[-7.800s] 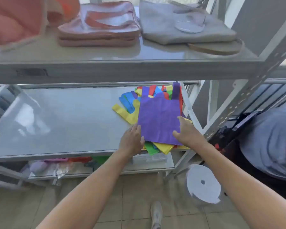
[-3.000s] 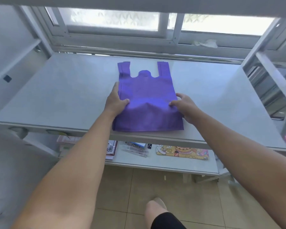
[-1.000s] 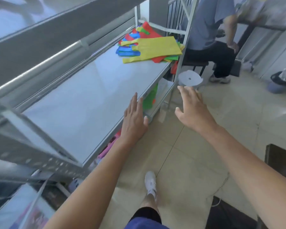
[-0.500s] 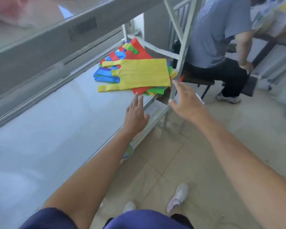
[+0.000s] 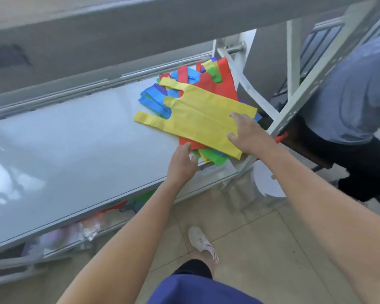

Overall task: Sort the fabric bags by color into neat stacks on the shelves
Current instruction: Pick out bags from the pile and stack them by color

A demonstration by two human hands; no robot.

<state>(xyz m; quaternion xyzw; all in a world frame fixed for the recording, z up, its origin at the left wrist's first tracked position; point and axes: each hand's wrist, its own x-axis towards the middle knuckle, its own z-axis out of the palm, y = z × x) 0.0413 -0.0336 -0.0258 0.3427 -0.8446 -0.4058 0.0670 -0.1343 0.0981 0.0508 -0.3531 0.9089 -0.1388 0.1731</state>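
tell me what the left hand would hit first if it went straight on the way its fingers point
Most likely the red bag peeking out under the yellow bag. The left hand points up and slightly right at the pile's near edge. Depth is unclear, so it may already be touching.

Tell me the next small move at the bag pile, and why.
Probably pinch the yellow bag by its near edge and lift it off the pile. It lies on top of the mixed colours, the right hand rests spread on its bottom end, and the left hand hovers open at the pile's front edge, gripping nothing.
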